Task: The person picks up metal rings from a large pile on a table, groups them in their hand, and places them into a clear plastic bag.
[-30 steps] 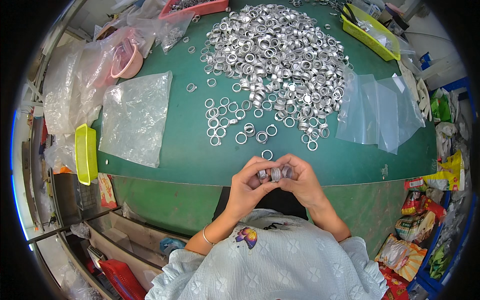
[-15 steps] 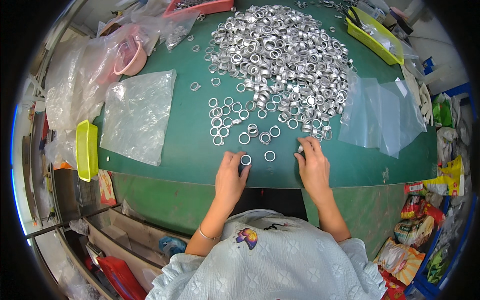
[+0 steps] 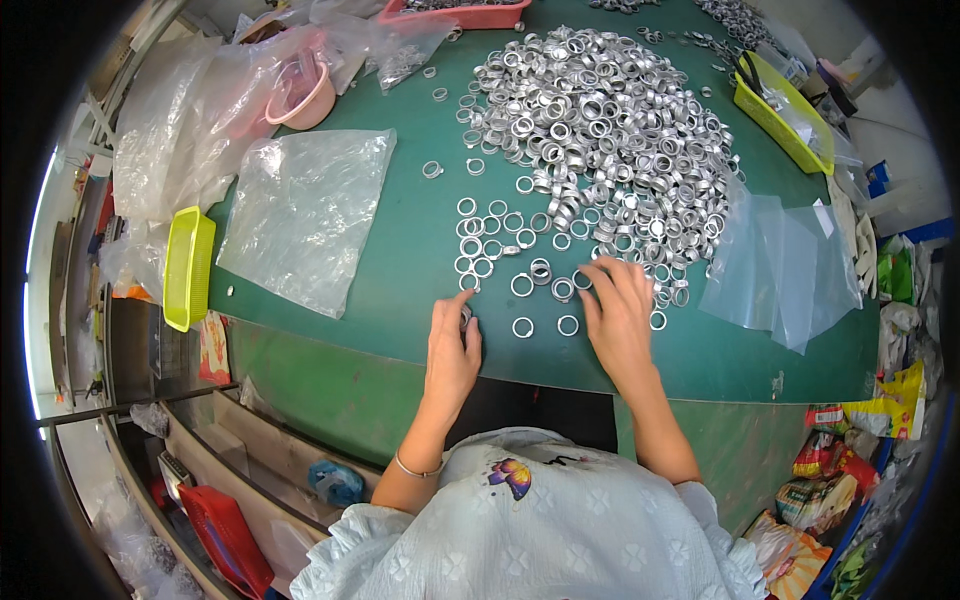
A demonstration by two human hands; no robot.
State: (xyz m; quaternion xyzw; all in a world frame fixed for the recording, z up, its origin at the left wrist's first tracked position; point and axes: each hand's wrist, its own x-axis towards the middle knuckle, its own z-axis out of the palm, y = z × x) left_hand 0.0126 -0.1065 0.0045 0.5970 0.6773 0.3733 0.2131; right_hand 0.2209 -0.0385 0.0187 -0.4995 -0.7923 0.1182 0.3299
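Green table (image 3: 400, 250) fills the frame centre, edge curving along the bottom. Big ring pile (image 3: 600, 130) of silver metal rings, upper centre to upper right, thinning into loose rings (image 3: 490, 240) spread flat toward the near edge. Clear bag (image 3: 300, 215) lying flat, left of centre; crumpled plastic (image 3: 180, 130) heaped upper left with a pink bowl (image 3: 300, 95) in it. Clear bag stack (image 3: 780, 260) right of centre, just beside the pile. Red tray (image 3: 470, 12) top centre, yellow tray (image 3: 780, 110) upper right, yellow tray on edge (image 3: 188, 265) at far left. Coloured packets (image 3: 850, 450) lower right, off the table, too blurred to tell more. Left hand (image 3: 452, 345) lower centre, palm down at the table edge, fingers together over a ring, grip cannot be told. Right hand (image 3: 618, 310) just right of it, flat, fingers spread apart, tips touching rings at the pile's near fringe; nothing clamped. Two single rings (image 3: 545, 326) lie between the hands.
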